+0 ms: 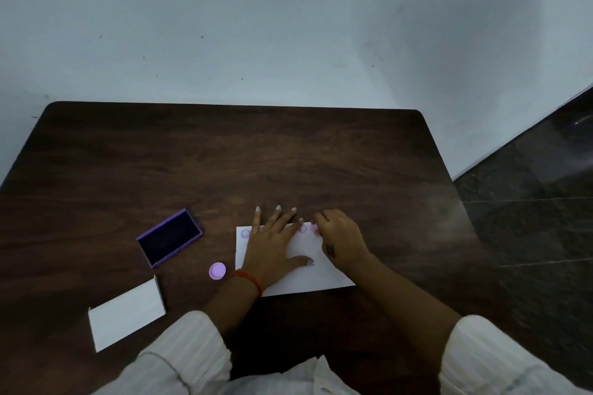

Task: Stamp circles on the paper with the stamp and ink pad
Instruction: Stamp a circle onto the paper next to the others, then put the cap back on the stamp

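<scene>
A white paper (308,276) lies on the dark wooden table (224,163) in front of me. My left hand (272,244) rests flat on it with fingers spread. At the paper's far right corner my right hand (341,240) grips a small pink stamp (314,228), which is mostly hidden by the fingers and pressed down on the sheet. Purple circle prints (245,233) show along the paper's far edge. The open purple ink pad (169,237) sits to the left, apart from both hands.
A round pink cap (217,271) lies between the ink pad and the paper. A white box lid (126,314) lies at the near left. A pale wall stands behind the table, and dark floor tiles (539,218) show on the right.
</scene>
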Demonstrator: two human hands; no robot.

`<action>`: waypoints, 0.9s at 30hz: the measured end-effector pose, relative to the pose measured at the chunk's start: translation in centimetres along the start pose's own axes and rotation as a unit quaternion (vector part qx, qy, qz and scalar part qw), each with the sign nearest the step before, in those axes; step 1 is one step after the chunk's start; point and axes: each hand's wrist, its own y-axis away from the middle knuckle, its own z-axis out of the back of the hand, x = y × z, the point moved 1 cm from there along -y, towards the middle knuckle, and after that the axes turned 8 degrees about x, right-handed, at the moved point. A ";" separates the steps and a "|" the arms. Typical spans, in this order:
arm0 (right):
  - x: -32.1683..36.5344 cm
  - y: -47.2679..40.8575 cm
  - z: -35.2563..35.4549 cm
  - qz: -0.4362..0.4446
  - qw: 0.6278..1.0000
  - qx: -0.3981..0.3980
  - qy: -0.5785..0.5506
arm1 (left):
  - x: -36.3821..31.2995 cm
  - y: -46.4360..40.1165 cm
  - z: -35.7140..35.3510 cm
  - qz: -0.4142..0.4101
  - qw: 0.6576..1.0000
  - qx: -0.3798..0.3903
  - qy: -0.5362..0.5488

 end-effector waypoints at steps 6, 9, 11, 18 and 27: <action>-0.1 0.0 1.9 -0.088 0.985 0.043 -0.145 | -0.3 0.3 0.5 0.004 1.000 0.010 0.000; 0.1 1.8 2.7 -0.144 0.898 -0.121 -0.398 | -0.4 0.5 0.9 0.001 1.000 0.023 0.008; 0.0 2.7 2.9 -0.213 0.801 -0.137 -0.542 | -0.5 0.7 1.2 0.004 1.000 0.024 0.018; 0.6 5.6 1.7 -0.206 0.436 -0.098 -0.870 | 0.3 4.0 2.6 0.056 0.992 -0.057 0.094; 2.8 7.2 -2.0 -0.178 0.308 -0.062 -0.932 | 3.6 12.0 2.5 0.219 0.935 -0.199 0.193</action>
